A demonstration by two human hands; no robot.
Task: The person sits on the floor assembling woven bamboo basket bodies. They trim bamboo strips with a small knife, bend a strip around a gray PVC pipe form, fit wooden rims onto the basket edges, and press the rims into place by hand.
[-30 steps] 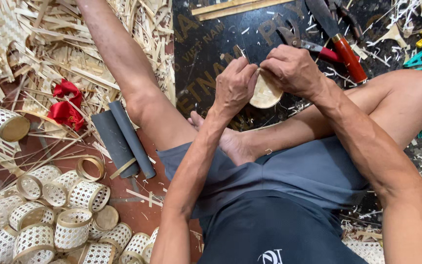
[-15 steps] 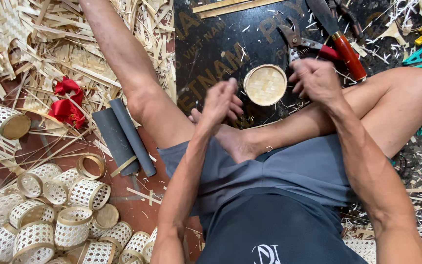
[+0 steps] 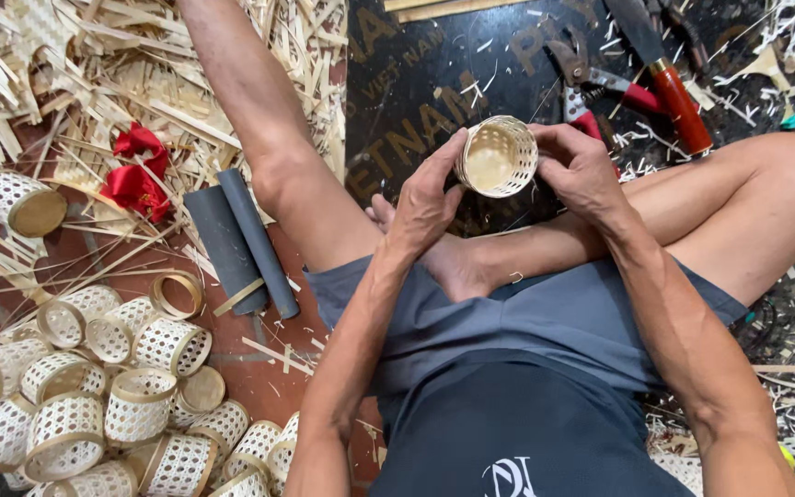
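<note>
Small woven basket (image 3: 497,156), round, open mouth tipped toward the camera, pale solid bottom visible inside. Held up between both hands, above the person's crossed legs and the black mat (image 3: 416,83).

Left hand (image 3: 427,198): fingers curled against the basket's left wall, thumb up along the rim. Gripping. Right hand (image 3: 581,170): fingers wrapped on the basket's right wall, also gripping. The two hands face each other with the basket pinched between them.

Just beyond the right hand, on the mat: red-handled pliers (image 3: 600,87), and beside them a knife (image 3: 664,78) with a reddish-brown wooden handle, blade pointing away. Pale shavings scattered over the mat.

Left of the left hand, past the knee: two dark grey tubes (image 3: 241,239) lying side by side on the floor. Further left, a red ribbon bow (image 3: 135,170) among loose bamboo strips (image 3: 75,64).

Well below and left of the grip: a heap of finished baskets (image 3: 94,396) of the same weave, some on their sides, plus a loose bamboo ring (image 3: 177,294) near the tubes. One more basket (image 3: 16,201) lies apart at far left.
</note>
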